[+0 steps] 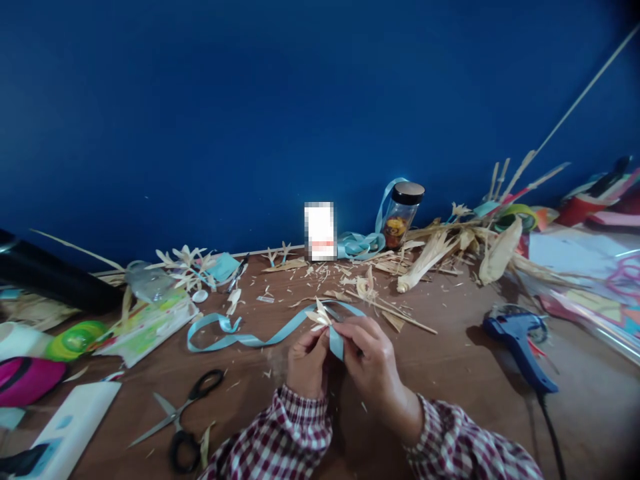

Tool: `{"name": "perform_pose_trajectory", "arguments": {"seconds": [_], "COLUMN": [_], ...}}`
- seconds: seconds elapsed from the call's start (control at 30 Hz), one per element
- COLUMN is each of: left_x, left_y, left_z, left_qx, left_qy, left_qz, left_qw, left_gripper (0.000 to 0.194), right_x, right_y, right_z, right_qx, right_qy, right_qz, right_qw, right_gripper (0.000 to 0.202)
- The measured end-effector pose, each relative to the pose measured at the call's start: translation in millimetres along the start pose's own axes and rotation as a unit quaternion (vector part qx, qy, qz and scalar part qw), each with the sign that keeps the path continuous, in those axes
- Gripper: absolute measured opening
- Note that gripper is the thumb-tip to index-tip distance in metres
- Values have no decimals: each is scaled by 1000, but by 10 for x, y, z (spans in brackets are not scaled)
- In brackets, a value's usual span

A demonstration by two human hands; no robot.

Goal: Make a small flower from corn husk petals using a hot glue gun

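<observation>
Over the middle of the brown table, my left hand [306, 363] is closed round the base of a small corn husk flower [319, 313] with pale, pointed petals. Close against it, my right hand [367, 347] pinches a light blue ribbon [337, 343] at the flower's base. One length of the ribbon loops behind my hands and trails left across the table in a wavy curl. The flower's stem is hidden by my fingers. Open scissors [175, 417] with black handles lie to the left of my hands.
A blue glue gun [520, 347] lies at the right, its cord running toward me. A jar [400, 217] leans at the back beside coiled ribbon [361, 245]. Corn husks [430, 260] and scraps litter the back. A white power strip [75, 427] is front left.
</observation>
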State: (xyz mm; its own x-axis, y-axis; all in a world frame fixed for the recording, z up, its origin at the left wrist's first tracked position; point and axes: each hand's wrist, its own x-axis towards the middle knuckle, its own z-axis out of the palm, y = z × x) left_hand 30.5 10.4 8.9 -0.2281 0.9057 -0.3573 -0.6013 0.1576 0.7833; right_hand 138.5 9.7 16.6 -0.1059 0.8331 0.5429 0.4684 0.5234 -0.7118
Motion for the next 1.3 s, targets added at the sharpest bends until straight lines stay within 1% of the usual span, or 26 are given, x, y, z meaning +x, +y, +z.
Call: {"name": "perform_pose_trajectory", "arguments": {"seconds": [0.1, 0.17, 0.2, 0.27, 0.33, 0.37, 0.43, 0.5, 0.57, 0.6, 0.67, 0.77, 0.87, 0.97, 1.03, 1.13, 1.23, 1.3], "left_x": [-7, -5, -1, 13, 36, 48, 69, 83, 94, 99, 112, 129, 128, 111, 103, 111, 133, 142], "left_y": [17, 23, 26, 40, 64, 78, 102, 112, 104, 95, 74, 50, 42, 40, 36, 23, 9, 7], "left_z": [9, 3, -4, -25, -50, -62, -81, -94, -102, -106, -114, -126, -127, -117, -115, -131, -150, -151], "left_qx": [-13, -24, -25, -9, 26, 45, 70, 76, 73, 73, 77, 96, 129, 148, 150, 152, 156, 153], "left_qy": [2, -10, -20, -46, -71, -79, -85, -94, -108, -111, -103, -88, -68, -49, -46, -59, -65, -60], "left_qz": [8, 1, -5, -7, 9, 20, 41, 43, 37, 35, 39, 41, 38, 33, 24, 23, 36, 36], "left_qw": [1000, 1000, 999, 999, 997, 996, 993, 992, 991, 991, 991, 991, 989, 987, 987, 986, 985, 986], "left_gripper": [27, 27, 27, 26, 25, 25, 25, 25, 24, 24, 24, 24, 24, 24, 23, 22, 18, 17], "right_x": [-9, -1, 6, 21, 31, 33, 30, 19, 8, 5, 12, 52, 100, 120, 120, 114, 106, 103], "right_y": [13, 18, 16, 0, -25, -39, -65, -83, -93, -97, -103, -99, -68, -31, -20, -21, -11, 9], "right_z": [-3, -20, -29, -47, -59, -62, -60, -50, -37, -33, -38, -85, -140, -157, -154, -151, -148, -142], "right_qx": [-7, -1, 5, 33, 100, 136, 182, 171, 129, 111, 89, 78, 50, 27, 40, 92, 144, 178], "right_qy": [2, -4, -5, 2, 11, 4, -38, -71, -72, -69, -75, -88, -82, -83, -92, -120, -150, -163], "right_qz": [-17, -25, -18, 33, 112, 143, 172, 171, 174, 177, 179, 160, 138, 138, 148, 157, 174, 194], "right_qw": [1000, 1000, 1000, 999, 989, 980, 967, 968, 974, 976, 977, 980, 986, 987, 984, 976, 962, 951], "right_gripper": [27, 25, 22, 14, 10, 12, 14, 29, 40, 40, 29, 8, 6, 7, 10, 10, 31, 30]}}
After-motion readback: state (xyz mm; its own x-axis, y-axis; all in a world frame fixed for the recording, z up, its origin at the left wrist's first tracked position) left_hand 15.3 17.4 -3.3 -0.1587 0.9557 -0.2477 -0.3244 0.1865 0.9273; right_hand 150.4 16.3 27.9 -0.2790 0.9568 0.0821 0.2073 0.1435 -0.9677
